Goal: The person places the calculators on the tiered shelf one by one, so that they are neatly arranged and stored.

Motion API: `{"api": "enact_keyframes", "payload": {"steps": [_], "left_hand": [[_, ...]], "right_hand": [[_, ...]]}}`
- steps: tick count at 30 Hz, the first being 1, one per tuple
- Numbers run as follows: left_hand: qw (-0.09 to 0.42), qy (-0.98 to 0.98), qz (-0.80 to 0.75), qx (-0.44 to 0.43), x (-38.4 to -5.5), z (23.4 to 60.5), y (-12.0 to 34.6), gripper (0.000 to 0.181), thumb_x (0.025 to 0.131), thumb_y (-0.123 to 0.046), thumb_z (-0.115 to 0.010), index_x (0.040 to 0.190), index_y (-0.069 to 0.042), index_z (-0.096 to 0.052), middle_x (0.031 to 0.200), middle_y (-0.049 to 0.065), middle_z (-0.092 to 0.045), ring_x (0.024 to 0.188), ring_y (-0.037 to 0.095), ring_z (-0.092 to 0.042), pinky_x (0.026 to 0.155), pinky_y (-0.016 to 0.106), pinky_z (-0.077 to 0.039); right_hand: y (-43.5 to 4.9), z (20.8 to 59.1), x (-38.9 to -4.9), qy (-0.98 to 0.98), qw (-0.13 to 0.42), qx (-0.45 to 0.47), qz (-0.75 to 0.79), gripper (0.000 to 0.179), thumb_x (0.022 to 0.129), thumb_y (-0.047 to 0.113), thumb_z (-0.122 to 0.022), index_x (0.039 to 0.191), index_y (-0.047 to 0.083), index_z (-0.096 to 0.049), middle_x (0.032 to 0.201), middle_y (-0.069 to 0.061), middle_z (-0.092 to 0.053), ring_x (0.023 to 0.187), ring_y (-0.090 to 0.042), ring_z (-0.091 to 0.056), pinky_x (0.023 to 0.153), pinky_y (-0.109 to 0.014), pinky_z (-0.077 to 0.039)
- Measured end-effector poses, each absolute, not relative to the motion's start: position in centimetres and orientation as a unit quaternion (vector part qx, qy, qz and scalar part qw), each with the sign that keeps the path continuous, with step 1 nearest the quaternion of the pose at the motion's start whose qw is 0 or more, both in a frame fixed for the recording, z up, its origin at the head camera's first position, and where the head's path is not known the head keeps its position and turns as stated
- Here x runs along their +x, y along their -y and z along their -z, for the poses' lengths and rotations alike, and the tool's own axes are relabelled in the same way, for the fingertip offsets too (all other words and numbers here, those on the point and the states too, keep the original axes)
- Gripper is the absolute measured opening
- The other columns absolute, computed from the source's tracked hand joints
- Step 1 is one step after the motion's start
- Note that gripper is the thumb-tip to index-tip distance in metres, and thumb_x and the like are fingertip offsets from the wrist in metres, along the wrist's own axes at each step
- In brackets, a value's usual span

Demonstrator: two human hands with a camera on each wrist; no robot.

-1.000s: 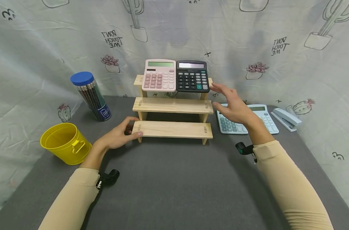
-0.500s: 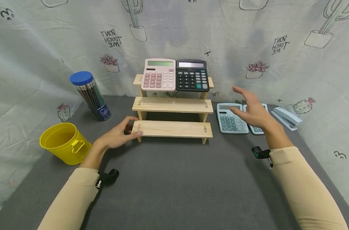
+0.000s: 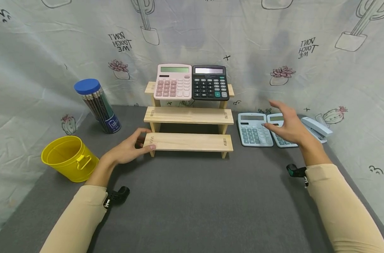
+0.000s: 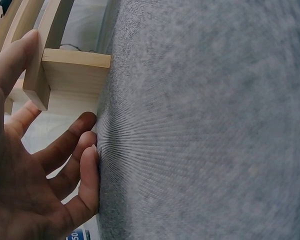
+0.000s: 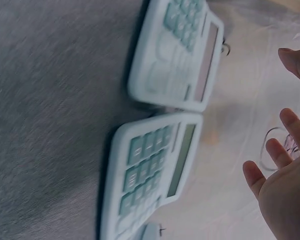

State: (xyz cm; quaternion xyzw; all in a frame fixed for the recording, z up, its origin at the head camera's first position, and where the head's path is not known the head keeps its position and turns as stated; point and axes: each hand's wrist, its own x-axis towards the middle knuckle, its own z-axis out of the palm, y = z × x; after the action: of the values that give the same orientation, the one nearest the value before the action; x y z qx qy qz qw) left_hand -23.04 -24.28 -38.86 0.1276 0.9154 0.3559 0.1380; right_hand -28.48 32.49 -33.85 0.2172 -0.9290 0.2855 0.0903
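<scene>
My left hand holds the left end of the lowest shelf of a three-tier wooden stand, thumb on the front edge and index finger behind it. The left wrist view shows the other fingers loosely bent beside the shelf's end. With fingers spread and nothing in it, my right hand hovers over two light blue calculators. The left calculator shows whole; the hand partly hides the right one. Up on the top shelf, a pink calculator and a black calculator lean side by side.
A pale blue stapler lies right of the calculators, partly behind the right hand. On the left stand a yellow bucket and a blue-lidded tub of pencils. A printed curtain hangs behind the grey tabletop.
My right hand has moved from beside the black calculator rightward, out over the light blue calculators. The left hand keeps its place on the stand.
</scene>
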Motion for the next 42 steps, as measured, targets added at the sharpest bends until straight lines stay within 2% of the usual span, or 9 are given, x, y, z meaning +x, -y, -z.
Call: {"api": "enact_keyframes", "payload": {"steps": [6,9,13,19,22,29,35,42], "left_hand": [[0.133,-0.917,-0.356,0.126,-22.7,38.8,24.6,0.074,0.098,-0.057,-0.062,0.154,-0.024,-0.026,0.145,0.022,-0.048,0.127,0.039,-0.051,0.095,0.053,-0.047],[0.132,-0.917,-0.355,0.123,-22.5,38.6,24.9,0.074,0.098,-0.057,-0.062,0.154,-0.026,-0.026,0.145,0.022,-0.048,0.127,0.039,-0.051,0.093,0.052,-0.048],[0.129,-0.917,-0.355,0.124,-22.3,38.5,25.3,0.074,0.098,-0.057,-0.062,0.154,-0.025,-0.026,0.145,0.022,-0.048,0.127,0.039,-0.051,0.094,0.053,-0.048],[0.127,-0.918,-0.354,0.126,-22.4,38.5,25.3,0.074,0.099,-0.056,-0.062,0.154,-0.024,-0.026,0.145,0.022,-0.048,0.126,0.039,-0.051,0.094,0.052,-0.047],[0.120,-0.918,-0.356,0.127,-22.6,38.4,25.1,0.073,0.099,-0.056,-0.063,0.154,-0.024,-0.026,0.144,0.022,-0.049,0.125,0.038,-0.052,0.094,0.052,-0.046],[0.126,-0.916,-0.358,0.131,-22.7,38.6,24.3,0.073,0.098,-0.056,-0.064,0.153,-0.025,-0.027,0.143,0.021,-0.050,0.124,0.037,-0.053,0.093,0.050,-0.047],[0.125,-0.916,-0.360,0.126,-22.8,38.7,24.1,0.072,0.097,-0.056,-0.065,0.152,-0.027,-0.028,0.142,0.020,-0.050,0.123,0.037,-0.053,0.093,0.051,-0.047],[0.130,-0.916,-0.357,0.129,-22.7,38.9,24.3,0.074,0.098,-0.057,-0.063,0.153,-0.025,-0.027,0.143,0.021,-0.049,0.124,0.037,-0.052,0.091,0.049,-0.047]], "right_hand": [[-33.5,35.1,-28.9,0.936,0.081,0.194,-0.284,0.082,0.091,0.015,-0.076,0.159,0.002,-0.030,0.157,-0.031,-0.035,0.146,-0.053,-0.028,0.120,-0.067,-0.004],[-33.7,35.9,-29.0,0.946,0.051,0.163,-0.275,0.081,0.095,0.018,-0.073,0.160,0.002,-0.027,0.161,-0.031,-0.029,0.148,-0.055,-0.022,0.117,-0.071,-0.007],[-34.3,36.7,-29.1,0.958,0.015,0.132,-0.254,0.083,0.098,0.023,-0.071,0.162,0.003,-0.021,0.162,-0.032,-0.023,0.146,-0.060,-0.015,0.109,-0.078,-0.016],[-35.2,37.1,-29.4,0.963,-0.003,0.124,-0.239,0.086,0.097,0.025,-0.072,0.162,0.002,-0.020,0.162,-0.036,-0.019,0.146,-0.064,-0.009,0.110,-0.080,-0.009],[-35.6,37.2,-29.5,0.966,-0.009,0.112,-0.232,0.089,0.096,0.027,-0.073,0.163,0.005,-0.019,0.162,-0.036,-0.017,0.144,-0.067,-0.007,0.106,-0.083,-0.013],[-36.8,38.0,-29.5,0.972,-0.033,0.104,-0.206,0.093,0.092,0.024,-0.076,0.159,-0.005,-0.018,0.155,-0.043,-0.022,0.141,-0.064,-0.017,0.111,-0.078,-0.008],[-37.5,38.3,-29.4,0.976,-0.053,0.090,-0.192,0.100,0.092,0.033,-0.076,0.158,-0.009,-0.013,0.155,-0.044,-0.020,0.143,-0.063,-0.015,0.111,-0.077,-0.007],[-37.9,38.2,-29.3,0.974,-0.113,0.064,-0.186,0.111,0.092,0.041,-0.073,0.161,-0.001,0.003,0.159,-0.044,-0.002,0.145,-0.066,-0.003,0.111,-0.079,-0.012]]}}
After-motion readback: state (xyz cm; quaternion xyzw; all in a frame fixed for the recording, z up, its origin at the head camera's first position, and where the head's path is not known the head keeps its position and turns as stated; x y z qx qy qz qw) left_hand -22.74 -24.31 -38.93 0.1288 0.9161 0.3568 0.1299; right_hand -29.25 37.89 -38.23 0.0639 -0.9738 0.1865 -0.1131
